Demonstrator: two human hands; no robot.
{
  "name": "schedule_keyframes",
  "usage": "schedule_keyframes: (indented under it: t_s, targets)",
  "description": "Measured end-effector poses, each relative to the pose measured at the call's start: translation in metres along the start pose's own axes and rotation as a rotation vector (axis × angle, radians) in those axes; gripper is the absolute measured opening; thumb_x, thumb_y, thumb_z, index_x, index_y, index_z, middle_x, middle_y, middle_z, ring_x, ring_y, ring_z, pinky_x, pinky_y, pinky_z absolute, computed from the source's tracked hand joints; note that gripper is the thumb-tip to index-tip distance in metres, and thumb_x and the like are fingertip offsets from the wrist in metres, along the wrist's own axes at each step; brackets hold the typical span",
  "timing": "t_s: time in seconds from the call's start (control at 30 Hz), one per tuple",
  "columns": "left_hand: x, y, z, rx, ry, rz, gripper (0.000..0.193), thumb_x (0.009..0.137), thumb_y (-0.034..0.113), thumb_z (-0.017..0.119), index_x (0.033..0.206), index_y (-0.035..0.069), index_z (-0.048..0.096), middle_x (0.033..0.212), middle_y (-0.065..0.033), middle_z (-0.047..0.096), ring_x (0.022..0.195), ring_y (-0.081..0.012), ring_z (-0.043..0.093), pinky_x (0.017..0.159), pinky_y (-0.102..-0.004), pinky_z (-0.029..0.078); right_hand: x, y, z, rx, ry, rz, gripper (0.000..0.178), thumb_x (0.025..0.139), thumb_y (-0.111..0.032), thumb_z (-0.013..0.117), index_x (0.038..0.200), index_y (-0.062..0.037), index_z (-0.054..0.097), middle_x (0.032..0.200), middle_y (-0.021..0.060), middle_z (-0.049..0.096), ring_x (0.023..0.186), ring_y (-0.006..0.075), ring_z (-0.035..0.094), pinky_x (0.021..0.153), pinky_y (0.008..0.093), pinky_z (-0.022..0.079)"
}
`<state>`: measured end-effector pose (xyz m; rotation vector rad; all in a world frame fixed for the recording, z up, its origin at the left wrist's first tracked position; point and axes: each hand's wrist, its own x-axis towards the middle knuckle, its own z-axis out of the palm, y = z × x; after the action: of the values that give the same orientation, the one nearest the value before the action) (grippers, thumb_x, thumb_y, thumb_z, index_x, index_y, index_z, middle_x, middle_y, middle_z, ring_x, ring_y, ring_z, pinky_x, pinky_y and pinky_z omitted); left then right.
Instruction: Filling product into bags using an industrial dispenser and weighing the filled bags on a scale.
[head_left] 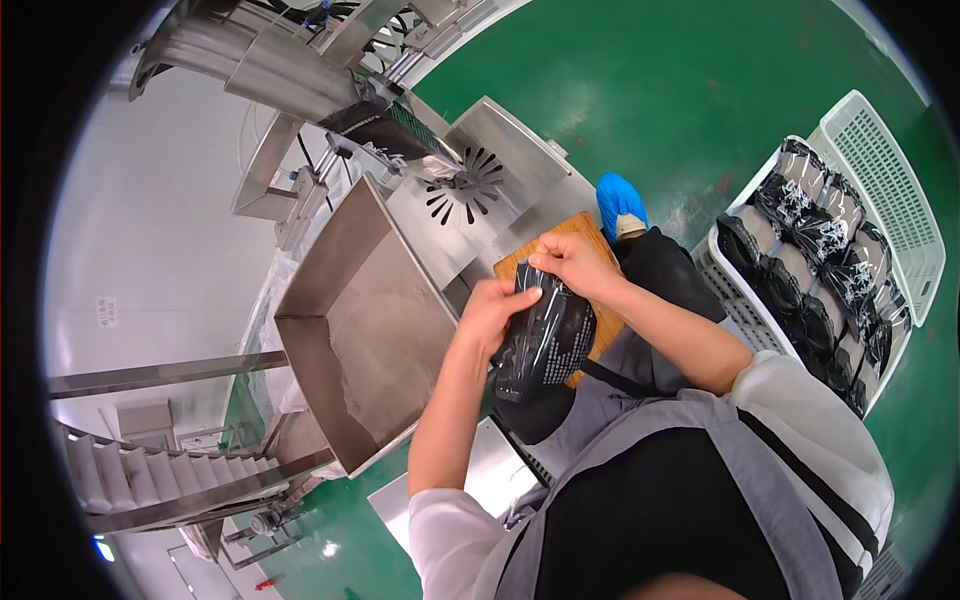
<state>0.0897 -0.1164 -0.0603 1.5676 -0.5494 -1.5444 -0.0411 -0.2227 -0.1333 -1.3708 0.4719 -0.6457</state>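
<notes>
Both of my hands work on a black plastic bag (pixel 545 340) with a shiny surface and small pale print, held over my lap. My left hand (pixel 490 312) grips its upper left side, the thumb pressed on the plastic. At the top end, my right hand (pixel 572 265) pinches the bag's edge between thumb and fingers. Behind the bag a wooden board (pixel 596 245) shows in part. What the bag contains is hidden by the dark plastic.
To the left stands a deep steel bin (pixel 320 345) with pale brown powdery material. Above it a steel machine tube (pixel 290 75) reaches toward a slotted plate (pixel 515 170). At right, a white crate (pixel 745 300) holds several filled black bags. A blue shoe cover (pixel 620 200) is on my foot.
</notes>
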Motion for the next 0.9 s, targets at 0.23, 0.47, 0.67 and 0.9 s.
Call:
schedule_keyframes:
  t_s: [0.23,0.47,0.67,0.9]
  targets:
    - [-0.092,-0.046,0.002,-0.057,0.022,0.013,0.011,0.083,0.006,0.066,0.086,-0.005,0.064,0.079,-0.009,0.067,0.066,-0.0132,0.063,0.06,-0.0263,0.05,-0.015,0.001,0.004,-0.034,0.102,0.052,0.02,0.085,-0.014,0.064,0.07,-0.0021,0.058,0.057,-0.001,0.053,0.054,0.0054,0.045,0.05,0.0255,0.036]
    - [-0.137,-0.079,0.017,0.001,0.167,0.143,0.009,0.083,0.007,0.067,0.079,-0.001,0.065,0.069,-0.0027,0.062,0.059,-0.0082,0.054,0.056,-0.0225,0.042,-0.036,-0.014,0.006,-0.121,0.173,-0.003,0.021,0.084,-0.014,0.064,0.07,-0.0013,0.057,0.056,-0.0001,0.053,0.052,0.0069,0.046,0.048,0.028,0.036]
    - [-0.145,-0.093,0.018,0.399,0.511,0.437,0.01,0.083,0.006,0.066,0.079,-0.001,0.062,0.064,0.0017,0.054,0.058,-0.0085,0.047,0.058,-0.0214,0.037,-0.06,-0.018,-0.018,0.143,0.04,-0.03,0.02,0.086,-0.017,0.064,0.073,-0.0035,0.058,0.064,-0.0037,0.055,0.057,0.0034,0.046,0.053,0.0228,0.037]
    - [-0.112,-0.08,0.047,0.243,0.402,0.852,0.005,0.081,-0.007,0.057,0.083,-0.003,0.058,0.085,-0.0071,0.057,0.081,-0.0147,0.052,0.075,-0.0254,0.041,-0.066,-0.115,-0.019,-0.661,-0.854,-0.53,0.031,0.078,-0.033,0.066,0.091,-0.0049,0.066,0.083,0.0143,0.066,0.08,0.0316,0.063,0.065,0.0427,0.048]
